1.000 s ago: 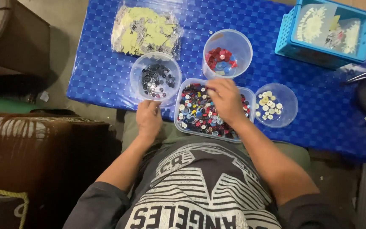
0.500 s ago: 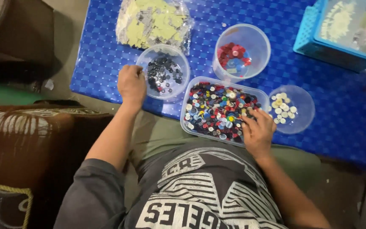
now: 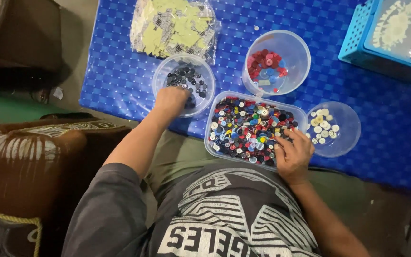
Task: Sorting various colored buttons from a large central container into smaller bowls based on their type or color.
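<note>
Two hands are engaged: left hand (image 3: 171,100), fingers bunched, over the dark-button bowl (image 3: 183,85); right hand (image 3: 293,152), fingers curled together, in the mixed-button tray (image 3: 253,129) beside it.

Your left hand (image 3: 170,101) covers the near rim of the round tub of dark buttons (image 3: 184,81); its fingertips are hidden. Your right hand (image 3: 292,153) masks the rectangular tray's (image 3: 220,147) corner at 4 o'clock. The blue basket (image 3: 357,52), at 2 o'clock, is cut off by the frame; its contents are blurred.
</note>
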